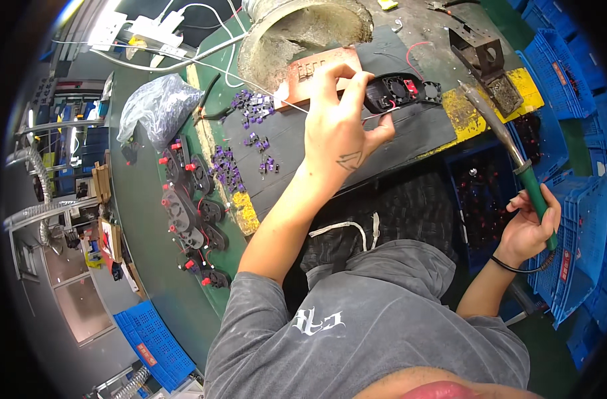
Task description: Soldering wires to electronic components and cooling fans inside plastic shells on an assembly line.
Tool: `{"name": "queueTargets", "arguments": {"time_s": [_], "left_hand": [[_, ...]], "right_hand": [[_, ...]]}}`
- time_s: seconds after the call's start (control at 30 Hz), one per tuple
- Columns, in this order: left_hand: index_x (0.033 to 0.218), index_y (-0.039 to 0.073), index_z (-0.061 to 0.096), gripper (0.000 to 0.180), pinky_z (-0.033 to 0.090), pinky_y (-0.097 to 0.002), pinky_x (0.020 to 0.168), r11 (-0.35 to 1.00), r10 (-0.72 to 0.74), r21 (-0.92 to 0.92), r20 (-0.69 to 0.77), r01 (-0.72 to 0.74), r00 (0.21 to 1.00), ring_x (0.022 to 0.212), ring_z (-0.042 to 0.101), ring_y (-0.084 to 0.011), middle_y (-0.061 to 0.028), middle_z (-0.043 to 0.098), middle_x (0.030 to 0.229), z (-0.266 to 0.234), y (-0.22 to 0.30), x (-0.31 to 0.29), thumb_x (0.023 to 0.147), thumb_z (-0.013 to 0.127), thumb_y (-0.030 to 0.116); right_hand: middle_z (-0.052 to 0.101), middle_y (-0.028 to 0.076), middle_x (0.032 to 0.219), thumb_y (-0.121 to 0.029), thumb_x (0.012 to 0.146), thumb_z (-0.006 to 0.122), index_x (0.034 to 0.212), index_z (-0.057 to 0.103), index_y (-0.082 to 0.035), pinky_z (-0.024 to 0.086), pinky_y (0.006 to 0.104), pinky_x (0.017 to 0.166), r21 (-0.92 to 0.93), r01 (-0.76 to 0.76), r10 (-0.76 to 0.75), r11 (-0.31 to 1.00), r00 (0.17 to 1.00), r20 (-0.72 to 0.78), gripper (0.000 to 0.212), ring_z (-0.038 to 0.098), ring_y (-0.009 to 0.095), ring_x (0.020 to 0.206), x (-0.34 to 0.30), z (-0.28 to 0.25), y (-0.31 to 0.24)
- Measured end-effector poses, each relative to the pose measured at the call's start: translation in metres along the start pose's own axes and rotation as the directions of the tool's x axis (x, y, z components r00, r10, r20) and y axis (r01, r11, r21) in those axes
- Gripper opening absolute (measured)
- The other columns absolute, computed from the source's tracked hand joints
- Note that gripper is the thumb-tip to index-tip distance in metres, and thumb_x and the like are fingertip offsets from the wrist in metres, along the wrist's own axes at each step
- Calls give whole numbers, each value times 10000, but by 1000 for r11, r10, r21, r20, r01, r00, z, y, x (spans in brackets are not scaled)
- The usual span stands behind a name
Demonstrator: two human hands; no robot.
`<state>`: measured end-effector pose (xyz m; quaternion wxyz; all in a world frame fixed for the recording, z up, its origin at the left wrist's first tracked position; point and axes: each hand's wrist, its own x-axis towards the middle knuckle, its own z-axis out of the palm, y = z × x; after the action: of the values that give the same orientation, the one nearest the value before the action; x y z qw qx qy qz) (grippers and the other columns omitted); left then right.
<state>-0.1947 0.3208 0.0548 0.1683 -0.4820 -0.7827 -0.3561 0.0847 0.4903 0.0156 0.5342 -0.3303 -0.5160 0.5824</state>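
My left hand [340, 123] is closed at the left end of a black plastic fan housing [378, 93], thumb below and fingers above. Inside the housing sit a small fan, a red part and red wires. A thin pale wire [270, 95] runs to these fingers; whether they pinch it too is hidden. Beside them lies a copper-coloured slotted block [308, 73]. Over at the right, my right hand [531, 229] grips the green handle of a soldering iron [531, 189]. Its metal tip points up and left, near a metal iron stand [483, 56].
Small purple-black parts [228, 169] lie scattered left on the dark mat [383, 156]. Several grey-black housings [183, 213] and a clear plastic bag [160, 106] lie further left. A duct hood [270, 46] stands at the back. Blue crates [563, 80] line the right side.
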Motion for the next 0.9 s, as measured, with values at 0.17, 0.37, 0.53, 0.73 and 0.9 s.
{"name": "queueTargets", "arguments": {"time_s": [0.17,0.37,0.53,0.73,0.9], "left_hand": [[1141,-26,602,578,491,-406,872,992,25,119,65,-32,998,993,557,-343,-189,513,1098,-9,-14,-16,618,803,118],[1060,2,652,496,443,-426,868,985,-25,173,109,6,994,980,553,-323,-154,558,1035,-14,-40,-31,615,805,160],[1073,29,656,489,449,-421,848,978,-67,206,162,33,985,969,568,-316,-136,570,1024,-11,-46,-33,634,792,197],[1069,3,641,681,507,-420,806,976,-217,75,264,204,940,900,609,-335,-172,602,1022,-10,-51,-28,650,851,497],[993,15,632,590,453,-441,852,967,-192,215,264,136,945,976,582,-334,-158,613,974,1,-43,-19,653,846,448]], "right_hand": [[663,176,837,-386,974,422,1146,586,55,523,315,578,15,1,-2,1000,999,40,501,627,206,656,-6,0,-2],[664,184,846,-384,976,405,1151,589,56,511,325,584,15,-39,38,999,998,51,508,622,214,672,-1,-3,5],[660,181,849,-396,970,410,1165,585,48,505,328,595,8,-5,5,1000,997,83,516,616,222,679,3,-3,3],[659,173,845,-407,969,417,1152,579,44,502,322,567,-51,-12,15,999,998,61,513,616,217,667,-3,2,3],[661,172,843,-407,968,412,1149,577,44,501,321,566,-67,-5,8,998,999,43,513,614,214,655,-8,3,0]]}}
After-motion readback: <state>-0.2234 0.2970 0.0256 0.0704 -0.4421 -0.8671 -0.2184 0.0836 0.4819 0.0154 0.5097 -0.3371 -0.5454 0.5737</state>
